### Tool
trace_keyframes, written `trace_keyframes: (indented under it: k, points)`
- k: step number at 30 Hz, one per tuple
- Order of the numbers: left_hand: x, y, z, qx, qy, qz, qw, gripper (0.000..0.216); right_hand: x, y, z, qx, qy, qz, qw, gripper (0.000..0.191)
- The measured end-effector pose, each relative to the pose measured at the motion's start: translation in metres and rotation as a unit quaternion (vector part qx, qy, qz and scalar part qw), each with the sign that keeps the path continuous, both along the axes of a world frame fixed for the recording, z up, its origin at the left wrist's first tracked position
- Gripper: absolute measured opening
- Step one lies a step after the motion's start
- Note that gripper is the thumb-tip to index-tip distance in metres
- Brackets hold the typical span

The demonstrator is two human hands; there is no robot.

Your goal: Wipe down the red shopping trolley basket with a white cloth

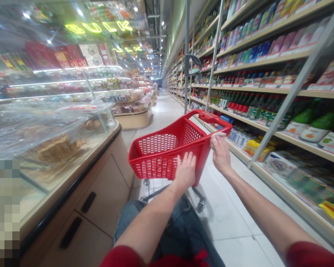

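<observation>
A red plastic shopping cart (203, 148) with perforated sides stands in front of my knees, turned sideways on its grey wheeled frame. My left hand (186, 168) lies against the near side of the cart, its fingers stretched out and holding nothing. At the corner under the cart's handle, my right hand (221, 152) has its fingers curled round a small whitish cloth (218, 135), pressed to the red plastic. The cloth is mostly covered by the fingers, and its exact kind is hard to make out. No goods show in the visible part of the cart.
On the left runs a wooden counter (105, 181) with a glass-topped display of packaged food. Shelves (267, 89) of bottles and cans line the right, with a slanting grey post (292, 89) close by. A pale tiled aisle (167, 104) stretches ahead between them.
</observation>
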State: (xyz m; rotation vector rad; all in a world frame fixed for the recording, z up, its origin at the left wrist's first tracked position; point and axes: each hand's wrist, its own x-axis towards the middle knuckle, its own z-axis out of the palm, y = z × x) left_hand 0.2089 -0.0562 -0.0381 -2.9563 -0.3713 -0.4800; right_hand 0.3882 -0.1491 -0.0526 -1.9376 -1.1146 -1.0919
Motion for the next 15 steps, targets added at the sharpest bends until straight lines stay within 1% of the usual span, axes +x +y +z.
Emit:
trace_keyframes:
  k: [3, 4, 6, 8, 11, 12, 14, 15]
  points:
    - [-0.002, -0.001, -0.001, -0.003, 0.001, -0.003, 1.0, 0.061, -0.019, 0.003, -0.028, -0.086, -0.003, 0.038, 0.996, 0.046]
    - [-0.002, 0.0, -0.001, -0.003, 0.003, -0.003, 1.0, 0.061, -0.025, 0.002, -0.035, -0.11, -0.007, 0.052, 0.993, 0.044]
    - [-0.004, 0.002, -0.001, 0.0, 0.004, -0.001, 1.0, 0.061, -0.029, 0.0, -0.039, -0.128, -0.012, 0.069, 0.989, 0.044]
    - [-0.004, 0.005, 0.0, 0.005, 0.008, 0.002, 1.0, 0.063, -0.023, -0.004, -0.028, -0.091, -0.009, 0.062, 0.994, 0.048]
    - [-0.003, 0.007, 0.002, 0.007, 0.012, 0.005, 1.0, 0.065, -0.004, -0.007, 0.003, 0.016, 0.004, 0.022, 1.0, 0.052]
    - [-0.003, 0.007, 0.002, 0.006, 0.012, 0.006, 1.0, 0.065, 0.0, -0.006, 0.011, 0.041, 0.006, 0.013, 0.999, 0.052]
    - [-0.002, 0.006, 0.002, 0.004, 0.006, 0.009, 1.0, 0.065, 0.003, -0.001, 0.019, 0.051, 0.004, 0.016, 0.999, 0.051]
    - [-0.002, 0.005, 0.002, 0.004, 0.003, 0.01, 1.0, 0.064, 0.0, 0.002, 0.017, 0.036, 0.002, 0.028, 0.999, 0.051]
